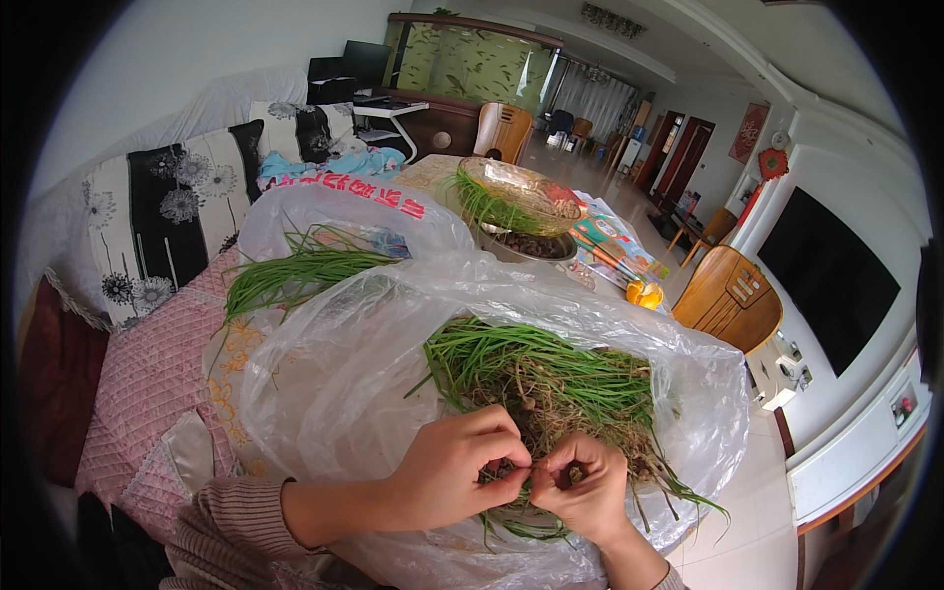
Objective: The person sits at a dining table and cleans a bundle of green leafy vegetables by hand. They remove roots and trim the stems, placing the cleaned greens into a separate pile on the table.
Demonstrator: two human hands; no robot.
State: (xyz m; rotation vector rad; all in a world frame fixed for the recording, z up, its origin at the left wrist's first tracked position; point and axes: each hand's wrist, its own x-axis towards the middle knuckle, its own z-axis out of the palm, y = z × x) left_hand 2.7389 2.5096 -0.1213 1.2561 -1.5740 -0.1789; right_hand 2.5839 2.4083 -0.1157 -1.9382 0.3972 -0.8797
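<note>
My left hand point(457, 464) and my right hand point(586, 487) meet fingertip to fingertip low in the view. Each pinches a thin plant strand between thumb and forefinger; the strand is mostly hidden by the fingers. Just beyond them lies a heap of grass-like green plants point(546, 361), similar to chives or wild onions, with tangled brown roots point(553, 431) toward me. The heap rests on a spread clear plastic bag point(332, 398). Farther left, a second bundle of long green leaves point(302, 273) lies on another plastic bag point(354, 199) with red printing.
A see-through basket point(516, 177) with greens stands by a metal bowl point(531, 249) of dark contents at the table's far side. Orange peel point(644, 295) lies near printed sheets point(612, 240). A wooden chair point(730, 299) is at right, a pink quilted sofa cover point(147, 391) at left.
</note>
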